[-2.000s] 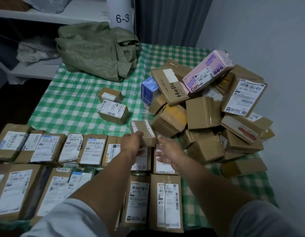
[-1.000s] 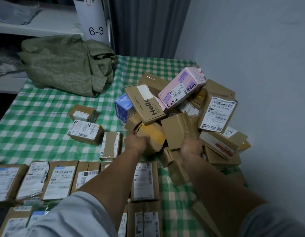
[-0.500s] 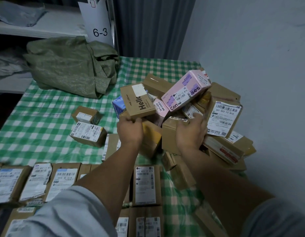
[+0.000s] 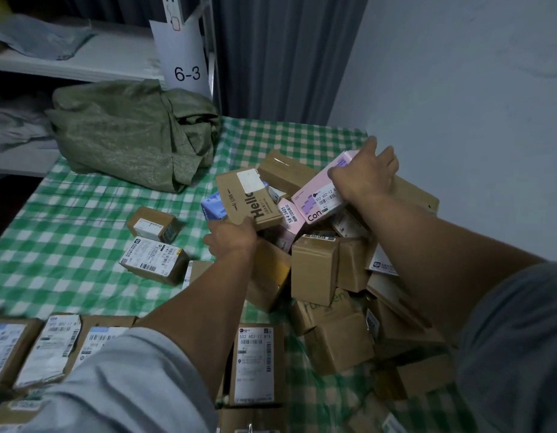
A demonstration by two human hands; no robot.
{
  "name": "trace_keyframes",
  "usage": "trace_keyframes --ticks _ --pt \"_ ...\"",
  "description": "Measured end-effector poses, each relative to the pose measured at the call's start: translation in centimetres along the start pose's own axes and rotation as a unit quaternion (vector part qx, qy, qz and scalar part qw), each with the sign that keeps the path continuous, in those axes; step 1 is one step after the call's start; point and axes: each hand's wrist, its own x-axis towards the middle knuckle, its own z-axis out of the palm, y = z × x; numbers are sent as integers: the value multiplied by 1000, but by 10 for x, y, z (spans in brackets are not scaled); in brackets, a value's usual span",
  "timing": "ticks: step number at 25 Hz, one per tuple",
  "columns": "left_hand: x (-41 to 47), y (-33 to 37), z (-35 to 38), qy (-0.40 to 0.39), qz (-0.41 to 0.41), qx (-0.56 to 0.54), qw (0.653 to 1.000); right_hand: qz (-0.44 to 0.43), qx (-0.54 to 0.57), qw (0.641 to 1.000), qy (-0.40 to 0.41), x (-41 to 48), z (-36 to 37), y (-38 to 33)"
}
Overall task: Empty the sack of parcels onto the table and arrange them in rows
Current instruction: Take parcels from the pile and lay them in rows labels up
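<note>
left hand [image 4: 231,237]: fingers clamped on the near edge of the brown "Hello" box [image 4: 249,198]
right hand [image 4: 366,178]: fingers wrapped over the top of the pink box [image 4: 320,198]
parcel pile [image 4: 333,276]: right under both hands
sack [image 4: 133,132]: crumpled, well beyond the left fingers
rows [image 4: 52,348]: near edge, behind the wrists

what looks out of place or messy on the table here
The heap of parcels by the wall is jumbled and tilted, unlike the flat rows at the near edge. Two small boxes sit stray mid-table.
</note>
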Motion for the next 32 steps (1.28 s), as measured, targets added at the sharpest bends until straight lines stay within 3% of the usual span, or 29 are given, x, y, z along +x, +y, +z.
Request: trace_keyframes --ticks 6,11,16,20,27,32 --pt "6 -4 7 0 -28 -37 999 26 -16 993 -110 17 6 11" --pt "9 -10 10 -14 -17 -114 993 18 -46 994 -100 12 3 10" --pt "68 -58 42 -52 -32 -174 983 -13 -20 998 -65 7 3 3" --pt "27 -42 12 -99 -28 -173 980 -28 -10 997 -73 -2 9 -2" --pt "-7 -36 -20 -113 -28 -212 970 -40 76 994 -68 -13 17 -13" --pt "-9 -41 -34 -121 -50 -259 957 -57 64 994 -71 -21 20 -23"
